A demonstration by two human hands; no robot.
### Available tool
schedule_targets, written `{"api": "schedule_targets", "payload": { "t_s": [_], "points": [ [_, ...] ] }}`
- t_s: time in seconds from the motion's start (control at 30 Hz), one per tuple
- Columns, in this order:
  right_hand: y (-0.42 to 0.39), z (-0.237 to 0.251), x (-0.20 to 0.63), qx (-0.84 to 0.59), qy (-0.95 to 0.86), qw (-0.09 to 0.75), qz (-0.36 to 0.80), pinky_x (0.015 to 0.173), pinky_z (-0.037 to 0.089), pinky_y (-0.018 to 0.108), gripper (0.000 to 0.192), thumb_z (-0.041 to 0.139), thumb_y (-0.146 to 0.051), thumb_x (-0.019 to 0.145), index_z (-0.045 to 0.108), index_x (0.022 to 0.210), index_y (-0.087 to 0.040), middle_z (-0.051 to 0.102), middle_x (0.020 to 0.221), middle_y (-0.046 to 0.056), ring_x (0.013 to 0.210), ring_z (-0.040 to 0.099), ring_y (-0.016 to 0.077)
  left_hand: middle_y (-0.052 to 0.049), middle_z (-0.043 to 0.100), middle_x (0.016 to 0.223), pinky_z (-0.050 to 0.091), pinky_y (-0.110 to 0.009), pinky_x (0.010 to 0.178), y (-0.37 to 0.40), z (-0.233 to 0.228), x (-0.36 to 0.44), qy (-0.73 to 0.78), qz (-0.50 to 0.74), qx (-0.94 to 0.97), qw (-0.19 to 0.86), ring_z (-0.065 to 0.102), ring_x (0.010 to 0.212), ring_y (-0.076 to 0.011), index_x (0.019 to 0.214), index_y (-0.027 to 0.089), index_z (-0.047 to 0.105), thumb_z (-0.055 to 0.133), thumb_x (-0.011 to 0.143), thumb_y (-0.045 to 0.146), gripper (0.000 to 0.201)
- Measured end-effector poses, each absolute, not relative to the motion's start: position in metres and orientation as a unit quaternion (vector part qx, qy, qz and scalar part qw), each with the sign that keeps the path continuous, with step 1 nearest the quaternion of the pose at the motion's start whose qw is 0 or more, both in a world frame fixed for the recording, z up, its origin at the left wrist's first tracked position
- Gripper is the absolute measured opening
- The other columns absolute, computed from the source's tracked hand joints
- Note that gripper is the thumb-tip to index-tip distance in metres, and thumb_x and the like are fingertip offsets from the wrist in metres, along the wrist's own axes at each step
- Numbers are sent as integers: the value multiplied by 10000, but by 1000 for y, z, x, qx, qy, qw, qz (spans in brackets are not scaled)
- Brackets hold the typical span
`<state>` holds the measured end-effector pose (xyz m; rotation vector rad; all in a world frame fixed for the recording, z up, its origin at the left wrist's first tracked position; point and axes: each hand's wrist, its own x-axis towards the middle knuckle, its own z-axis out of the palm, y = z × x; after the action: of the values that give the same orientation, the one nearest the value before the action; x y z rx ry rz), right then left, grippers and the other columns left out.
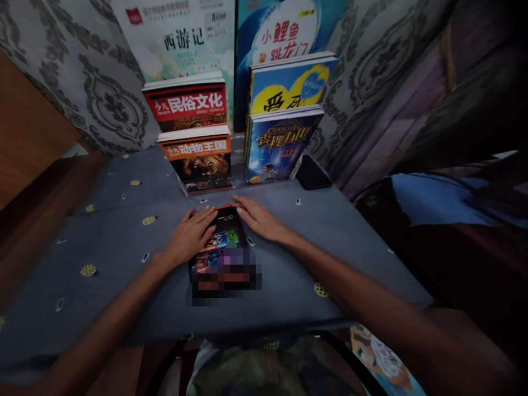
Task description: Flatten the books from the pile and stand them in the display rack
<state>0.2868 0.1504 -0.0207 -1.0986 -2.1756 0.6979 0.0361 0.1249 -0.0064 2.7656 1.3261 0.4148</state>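
Grey cloth with small yellow dots covers the table [107, 242] across the middle of the frame. A dark-covered book [225, 242] lies flat at centre frame, its lower part blurred out. The left hand [190, 235] rests palm down on the book's left edge, fingers spread and extended, not gripping. The right hand [260, 220] lies flat just beside the book's upper right corner, fingers extended and touching the book's edge; it clamps nothing.

Behind the hands, at upper centre, books stand in stepped rows. On the left, a lion-cover book [200, 162] stands in front of a red-cover book [187, 104], with a pale tall book [177, 38] behind both. On the right, a dark blue book [280, 143] stands in front of a blue-and-yellow book [289, 82], with a blue tall book [284, 27] at the rear. A black phone [312, 173] lies on the cloth just right of the dark blue book. Patterned wallpaper [99, 93] fills the upper left and upper right.
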Motion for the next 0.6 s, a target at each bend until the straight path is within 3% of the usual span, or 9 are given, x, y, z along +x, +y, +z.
{"api": "schedule_targets", "payload": {
  "t_s": [0.27, 0.6],
  "points": [
    [157, -25, 290, -400, -826, 303, 256, 1153, 389, 507, 507, 256, -415, 1066, 399, 1494, -187, 611, 1418, 121, 1359, 522, 233, -122, 488, 1535, 271, -554, 1211, 132, -5, 63, 338, 114, 932, 62, 384, 1477, -235, 1472, 183, 478, 344, 1049, 349, 474],
    [156, -26, 287, -392, -833, 312, 235, 1114, 429, 478, 495, 313, -403, 1061, 409, 1461, -129, 628, 1393, 150, 1322, 560, 241, -99, 515, 1519, 238, -565, 1222, 93, 6, 72, 259, 77, 958, 93, 404, 1465, -237, 1458, 190, 494, 351, 1049, 310, 449]
  ]
}}
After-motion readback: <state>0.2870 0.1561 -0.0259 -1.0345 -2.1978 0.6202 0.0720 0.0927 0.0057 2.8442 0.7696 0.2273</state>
